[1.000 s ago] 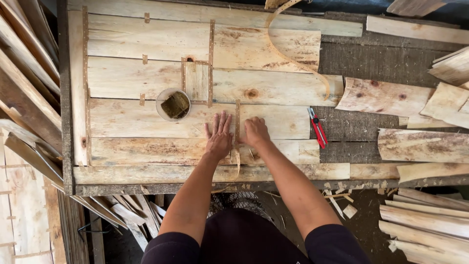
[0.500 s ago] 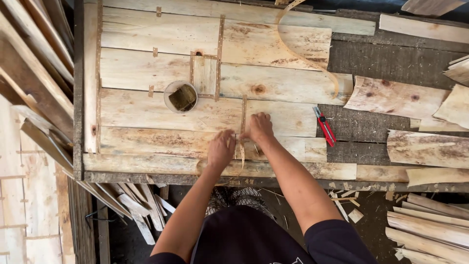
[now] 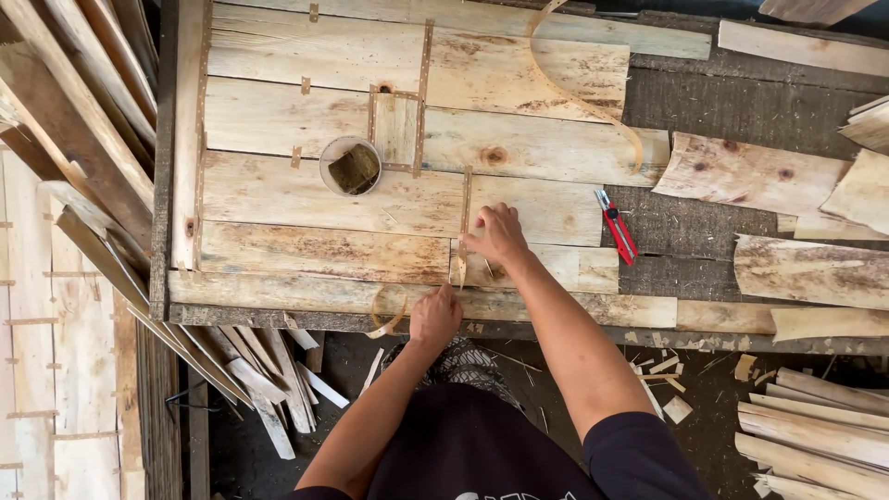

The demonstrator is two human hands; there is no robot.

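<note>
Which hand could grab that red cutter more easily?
The right hand, probably: it rests on the veneer sheet nearer the red cutter; the left hand is at the near edge.

Head view, straight down, close overhead

Tape strip [image 3: 465,218]: thin, tan, lying vertical along the veneer sheet [image 3: 324,199] seam near the workbench's front edge; your curled loose end [image 3: 389,319] overhangs it.

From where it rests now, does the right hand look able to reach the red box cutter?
Probably yes. The right hand presses on the wood sheet, and the red box cutter lies just to its right on the bench with nothing between them.
</note>
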